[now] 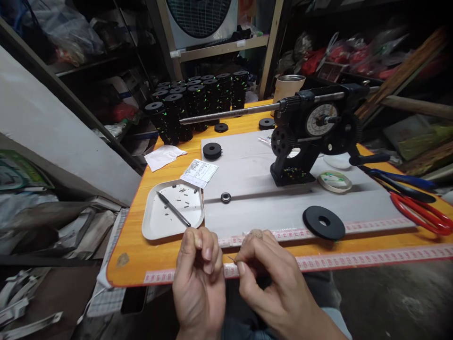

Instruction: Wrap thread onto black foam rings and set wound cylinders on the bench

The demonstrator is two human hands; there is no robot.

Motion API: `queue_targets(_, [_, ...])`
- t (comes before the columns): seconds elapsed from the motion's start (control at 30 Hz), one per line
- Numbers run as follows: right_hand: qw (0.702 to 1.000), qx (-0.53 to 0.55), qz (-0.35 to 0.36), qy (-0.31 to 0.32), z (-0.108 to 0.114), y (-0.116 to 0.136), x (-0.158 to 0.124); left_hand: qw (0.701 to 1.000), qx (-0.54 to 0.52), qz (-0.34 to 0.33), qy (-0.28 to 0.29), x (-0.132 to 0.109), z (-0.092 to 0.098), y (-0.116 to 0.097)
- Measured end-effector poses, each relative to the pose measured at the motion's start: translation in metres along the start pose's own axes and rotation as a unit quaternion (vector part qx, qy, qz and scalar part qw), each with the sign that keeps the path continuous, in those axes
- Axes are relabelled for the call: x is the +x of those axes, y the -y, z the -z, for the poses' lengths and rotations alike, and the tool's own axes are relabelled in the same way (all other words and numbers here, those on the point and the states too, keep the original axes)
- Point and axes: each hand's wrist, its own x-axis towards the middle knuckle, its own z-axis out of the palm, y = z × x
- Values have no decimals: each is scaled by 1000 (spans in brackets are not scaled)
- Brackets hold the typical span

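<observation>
Just above the table's front edge, my left hand (200, 278) is raised palm up with its fingers curled in; anything between the fingertips is too small to make out. Beside it, thumb and forefinger of my right hand (269, 274) pinch a thin wire-like piece (231, 259), its tip pointing toward my left hand. A black disc with a centre hole (323, 222) lies on the grey board (262, 208) beyond my right hand. Left of the discs, a white tray (150, 231) holds a pen (173, 208) and small dark scraps.
A black hand-cranked winding machine (311, 123) stands on the board, its threaded rod (230, 114) reaching left. Stacked black spools (194, 104) crowd the back left. Red-handled scissors (421, 215) and a tape roll (334, 182) lie right. Measuring tape (329, 260) runs along the front edge.
</observation>
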Motion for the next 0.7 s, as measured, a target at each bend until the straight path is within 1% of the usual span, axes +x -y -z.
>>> queue_targets(0.33, [1000, -1, 10, -4, 3, -2, 0, 999, -33, -3, -14, 1, 0, 0])
queue_targets(0.53, [1000, -5, 11, -5, 2, -4, -3, 998, -53, -17, -23, 1, -1, -1])
queue_targets(0.7, [1000, 1, 14, 2, 2, -5, -4, 997, -67, -19, -29, 2, 0, 0])
